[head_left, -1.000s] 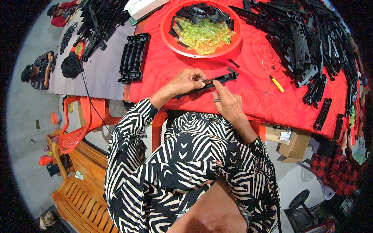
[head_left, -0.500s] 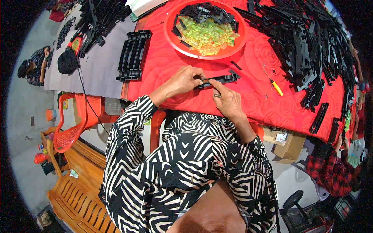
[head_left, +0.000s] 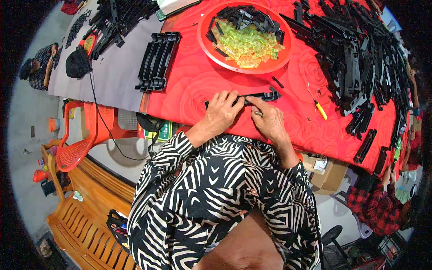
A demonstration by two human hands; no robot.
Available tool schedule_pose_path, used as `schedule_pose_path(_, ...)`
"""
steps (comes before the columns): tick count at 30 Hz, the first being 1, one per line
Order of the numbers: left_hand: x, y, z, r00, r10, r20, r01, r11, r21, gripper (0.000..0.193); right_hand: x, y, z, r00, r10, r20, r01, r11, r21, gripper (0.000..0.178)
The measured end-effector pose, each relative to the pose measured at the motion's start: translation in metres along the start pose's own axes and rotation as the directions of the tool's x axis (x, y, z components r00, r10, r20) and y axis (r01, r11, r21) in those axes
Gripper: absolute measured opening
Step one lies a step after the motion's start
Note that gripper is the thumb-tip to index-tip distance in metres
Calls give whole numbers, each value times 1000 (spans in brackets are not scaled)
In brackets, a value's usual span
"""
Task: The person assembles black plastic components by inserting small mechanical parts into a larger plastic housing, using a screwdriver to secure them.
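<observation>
A long, narrow black plastic part lies on the red cloth in front of me, its right end showing a raised hook-like shape. My left hand rests over its left half with the fingers closed on it, hiding that stretch. My right hand, a ring on one finger, has its index fingertip pressed on the middle of the part while the other fingers curl beneath. Whether a smaller piece sits under the fingertips cannot be seen. Beyond the hands lies a short black strip.
A red basin holds clear yellow pieces and black ones. Black plastic parts are heaped at the right, near a yellow-handled screwdriver. Joined black parts lie left. Other people sit at both sides.
My left hand has shifted from pinching the part's left end to lying over it, palm down. The part now sits flatter on the cloth. My right index finger stays on it.
</observation>
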State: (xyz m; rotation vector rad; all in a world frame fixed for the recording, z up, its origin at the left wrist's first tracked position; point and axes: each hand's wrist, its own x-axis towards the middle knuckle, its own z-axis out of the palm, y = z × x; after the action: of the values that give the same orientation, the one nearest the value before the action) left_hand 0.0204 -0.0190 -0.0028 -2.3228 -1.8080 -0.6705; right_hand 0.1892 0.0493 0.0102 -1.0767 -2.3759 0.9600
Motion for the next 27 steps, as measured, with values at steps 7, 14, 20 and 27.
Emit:
schedule_pose_path(7, 0, 2, 3, 998, -58, -33, 55, 995, -80, 25, -3, 2, -5, 997, -71, -3, 70, 990, -119, 37)
schedule_pose_path(14, -2, 3, 3, 992, -120, -38, 111, 977, -184, 24, -3, -7, -4, 997, -55, 61, 69, 967, -246, 40)
schedule_pose_path(20, -3, 5, 7, 986, -142, -89, 117, 965, -237, 18, -5, -7, -1, 996, -81, 35, 87, 963, -256, 38)
schedule_pose_path(27, 0, 3, 0, 990, -143, -21, 131, 950, -285, 17, 0, -13, 0, 995, -94, 44, 102, 961, -259, 36)
